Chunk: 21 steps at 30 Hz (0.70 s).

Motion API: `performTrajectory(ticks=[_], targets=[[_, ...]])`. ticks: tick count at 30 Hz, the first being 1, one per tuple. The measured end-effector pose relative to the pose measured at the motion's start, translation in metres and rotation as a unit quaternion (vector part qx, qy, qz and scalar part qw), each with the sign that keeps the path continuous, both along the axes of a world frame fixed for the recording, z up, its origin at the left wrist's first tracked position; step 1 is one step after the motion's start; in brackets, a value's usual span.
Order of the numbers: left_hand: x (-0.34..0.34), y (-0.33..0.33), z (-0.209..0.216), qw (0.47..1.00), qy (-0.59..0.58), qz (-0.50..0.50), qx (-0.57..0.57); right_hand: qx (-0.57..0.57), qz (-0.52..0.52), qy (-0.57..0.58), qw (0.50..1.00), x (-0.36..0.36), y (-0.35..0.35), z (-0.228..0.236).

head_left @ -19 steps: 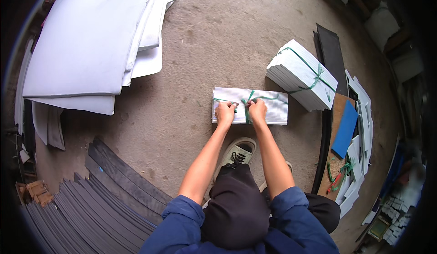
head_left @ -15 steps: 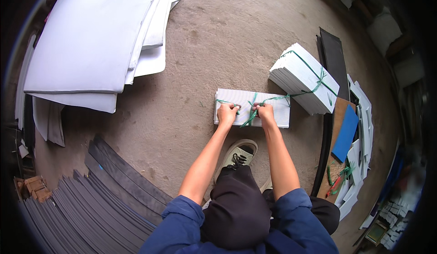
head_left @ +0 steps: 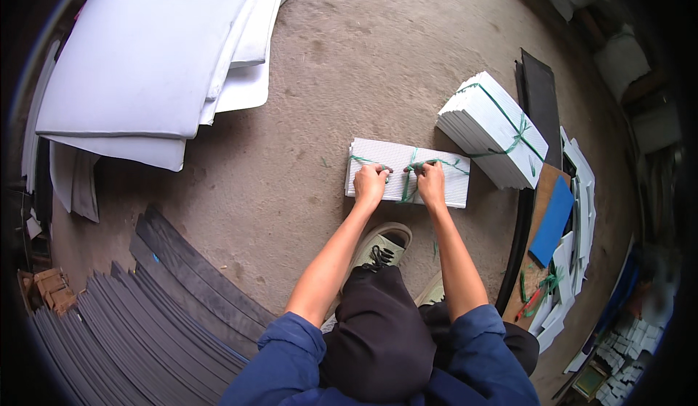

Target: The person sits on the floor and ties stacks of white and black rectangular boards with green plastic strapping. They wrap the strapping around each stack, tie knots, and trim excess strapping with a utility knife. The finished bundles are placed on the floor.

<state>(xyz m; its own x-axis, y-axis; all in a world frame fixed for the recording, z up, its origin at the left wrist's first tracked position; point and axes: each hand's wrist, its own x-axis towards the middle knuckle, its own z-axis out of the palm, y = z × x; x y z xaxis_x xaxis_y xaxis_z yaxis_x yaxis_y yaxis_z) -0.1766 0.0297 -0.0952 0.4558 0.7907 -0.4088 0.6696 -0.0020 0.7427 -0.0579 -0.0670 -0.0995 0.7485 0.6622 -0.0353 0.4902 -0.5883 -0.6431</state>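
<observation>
On the floor before me lies a low bundle of white ribbed sheets [head_left: 454,190], with green string [head_left: 415,153] running both along and across its top. Close to the bundle's left part, my left hand [head_left: 370,182] is closed in a pinch on the string. My right hand [head_left: 431,179] pinches the string just right of where the strands cross. Loose ends hang near the crossing, though the fingers partly cover the knot. Close by on the right stands a taller stack of white sheets [head_left: 522,157], bound with green string.
White sheets [head_left: 131,64] lean at upper left; dark grey strips [head_left: 160,326] lie at lower left. On the right are a black strip [head_left: 542,86], a brown board [head_left: 547,188], a blue piece [head_left: 550,220], white offcuts [head_left: 578,202] and a red-handled tool [head_left: 527,304]. My shoe [head_left: 378,246] is near the bundle.
Both hands stay pinched on the string and have shifted slightly. The loose strand near the bundle's right end lies differently. The whole view has moved a little.
</observation>
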Motion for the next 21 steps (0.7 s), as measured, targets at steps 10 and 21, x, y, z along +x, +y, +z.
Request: performTrajectory(ticks=[10, 21], targets=[[-0.001, -0.001, 0.006, 1.000, -0.007, 0.003, 0.001, -0.028, -0.166, 0.169, 0.971, -0.017, 0.011, 0.012], [-0.004, 0.001, 0.003, 1.000, -0.024, 0.011, -0.017, 0.158, -0.253, 0.551, 0.779, -0.016, 0.023, 0.022]])
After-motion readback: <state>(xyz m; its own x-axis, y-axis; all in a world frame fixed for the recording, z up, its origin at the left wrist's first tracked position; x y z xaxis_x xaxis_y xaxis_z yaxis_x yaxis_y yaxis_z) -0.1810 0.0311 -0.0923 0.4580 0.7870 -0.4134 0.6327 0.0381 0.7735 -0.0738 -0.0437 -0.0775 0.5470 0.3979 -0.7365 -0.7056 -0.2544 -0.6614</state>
